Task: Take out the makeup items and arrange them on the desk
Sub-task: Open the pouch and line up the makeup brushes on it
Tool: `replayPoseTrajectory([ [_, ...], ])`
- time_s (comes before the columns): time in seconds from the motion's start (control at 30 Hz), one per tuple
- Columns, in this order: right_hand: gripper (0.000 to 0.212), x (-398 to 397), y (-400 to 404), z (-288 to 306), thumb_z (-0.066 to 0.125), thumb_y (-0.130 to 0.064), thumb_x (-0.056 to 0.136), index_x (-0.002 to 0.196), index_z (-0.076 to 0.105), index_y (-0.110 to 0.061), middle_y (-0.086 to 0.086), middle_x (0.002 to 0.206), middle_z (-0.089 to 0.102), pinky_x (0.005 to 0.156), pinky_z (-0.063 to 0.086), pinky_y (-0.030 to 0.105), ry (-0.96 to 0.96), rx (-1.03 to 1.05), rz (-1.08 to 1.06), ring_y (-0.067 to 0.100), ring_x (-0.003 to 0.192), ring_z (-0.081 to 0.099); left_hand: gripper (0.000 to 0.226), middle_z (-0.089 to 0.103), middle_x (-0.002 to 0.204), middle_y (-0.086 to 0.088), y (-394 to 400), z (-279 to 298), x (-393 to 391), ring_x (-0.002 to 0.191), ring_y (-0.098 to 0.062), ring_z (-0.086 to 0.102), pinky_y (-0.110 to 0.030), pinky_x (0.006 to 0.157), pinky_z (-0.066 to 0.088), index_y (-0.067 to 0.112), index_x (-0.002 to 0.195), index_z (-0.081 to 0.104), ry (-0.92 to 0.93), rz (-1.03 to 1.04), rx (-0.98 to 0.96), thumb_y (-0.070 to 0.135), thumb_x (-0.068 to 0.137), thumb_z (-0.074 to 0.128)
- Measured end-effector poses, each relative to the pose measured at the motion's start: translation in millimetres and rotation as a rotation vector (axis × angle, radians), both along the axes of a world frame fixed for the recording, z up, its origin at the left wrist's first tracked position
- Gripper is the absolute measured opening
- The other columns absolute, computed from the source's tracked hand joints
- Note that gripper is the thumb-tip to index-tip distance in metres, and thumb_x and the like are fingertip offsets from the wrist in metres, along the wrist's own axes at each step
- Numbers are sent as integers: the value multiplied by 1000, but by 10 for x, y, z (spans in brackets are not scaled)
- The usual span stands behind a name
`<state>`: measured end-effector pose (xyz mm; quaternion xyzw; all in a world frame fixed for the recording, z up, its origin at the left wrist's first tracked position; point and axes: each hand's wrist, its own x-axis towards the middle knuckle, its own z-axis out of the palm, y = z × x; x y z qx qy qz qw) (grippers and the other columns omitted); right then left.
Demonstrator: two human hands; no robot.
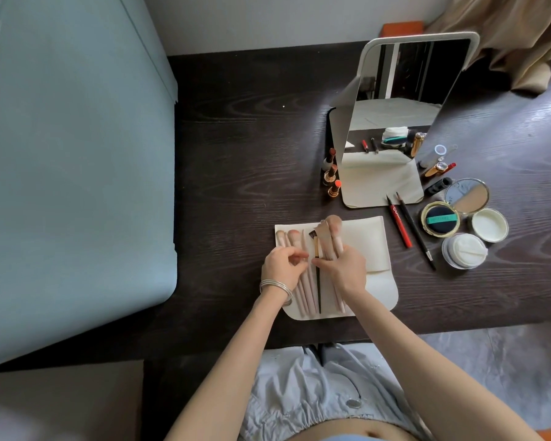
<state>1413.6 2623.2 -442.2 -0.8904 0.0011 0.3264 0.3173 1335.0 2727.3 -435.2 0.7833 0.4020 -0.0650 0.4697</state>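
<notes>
both hands (312, 265) on brushes (306, 281) over pouch (376, 249).

1. The desk (236, 160) was finished in dark, matt wood grain.
2. The pouch (376, 246) was made of smooth cream cloth.
3. The lipsticks (330, 177) were cased in glossy gold metal.

Head camera looks steeply down, close over the desk (236, 154).
</notes>
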Motion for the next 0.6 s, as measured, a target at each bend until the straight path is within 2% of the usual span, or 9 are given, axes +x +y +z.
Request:
replayPoseTrajectory([
  [0.13,34,2,-23,49,79,-29,71,82,58,-5,9,77,62,65,49,38,22,48,-34,24,73,60,15,60,93,1,14,19,0,78,-8,51,-21,68,41,21,97,73,-9,14,26,21,83,67],
  [0.2,34,18,-50,134,80,-29,71,84,63,-3,11,77,66,68,52,37,65,162,-71,23,73,62,18,61,91,4,13,72,32,80,-7,52,-21,69,42,17,100,73,-29,41,20,25,85,65],
  [0.27,25,41,-74,277,78,-25,74,84,67,-6,6,74,66,69,52,33,180,361,-110,18,71,63,25,62,88,5,17,147,89,83,-8,56,-17,68,44,14,106,71,-54,104,-122,28,88,62],
  [0.37,10,65,-124,439,71,-13,81,90,68,-13,4,80,66,72,53,30,401,523,-93,15,76,63,24,63,88,6,-2,274,179,86,-8,59,-14,67,48,13,107,67,-85,207,-542,27,89,61],
  [0.43,10,71,-151,458,68,-9,83,91,67,-15,5,83,67,74,53,30,425,530,-69,15,77,63,26,63,90,5,-32,307,226,91,-9,60,-17,73,52,10,112,65,-89,185,-625,19,88,63],
  [0.53,10,72,-214,423,69,-7,81,88,69,-14,3,78,68,70,53,25,399,530,-86,12,75,64,27,66,96,-5,-59,285,264,99,-18,63,-23,81,54,3,110,65,-87,248,-689,12,85,67],
  [0.6,11,67,-270,390,70,-7,80,89,70,-14,2,78,70,69,52,23,387,528,-87,12,76,66,28,66,101,-8,-74,277,271,99,-20,64,-21,79,55,1,110,64,-71,267,-736,11,85,67],
])
